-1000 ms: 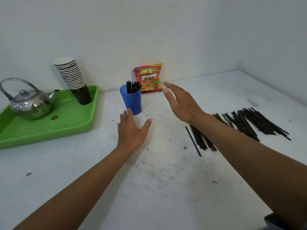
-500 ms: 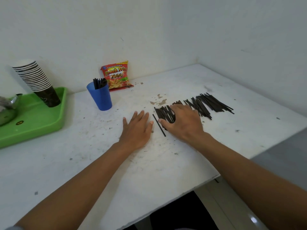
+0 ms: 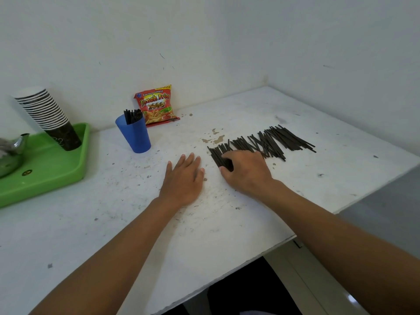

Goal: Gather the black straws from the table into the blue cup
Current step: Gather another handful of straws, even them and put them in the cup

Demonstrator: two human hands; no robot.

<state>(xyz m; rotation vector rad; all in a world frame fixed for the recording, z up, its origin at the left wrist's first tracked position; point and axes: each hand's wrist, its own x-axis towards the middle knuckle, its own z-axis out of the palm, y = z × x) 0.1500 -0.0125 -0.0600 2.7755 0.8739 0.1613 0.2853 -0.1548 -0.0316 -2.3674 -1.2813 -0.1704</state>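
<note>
The person's left hand lies flat and released on the white, scuffed bench, palm down, fingers spread, near the middle of its front half. Just beside it, the right hand curls over the near end of a long scatter of thin black plastic straws, fingers bent around a small bunch of them; whether that bunch is lifted off the surface I cannot tell. The rest of the straws fan out toward the bench's right edge. The blue plastic cup stands upright toward the back edge, well apart from the loose straws, with several black straws already standing in it. Behind it a red snack packet leans on the wall. A green plastic tray at the left edge carries a tilted stack of paper cups.
</note>
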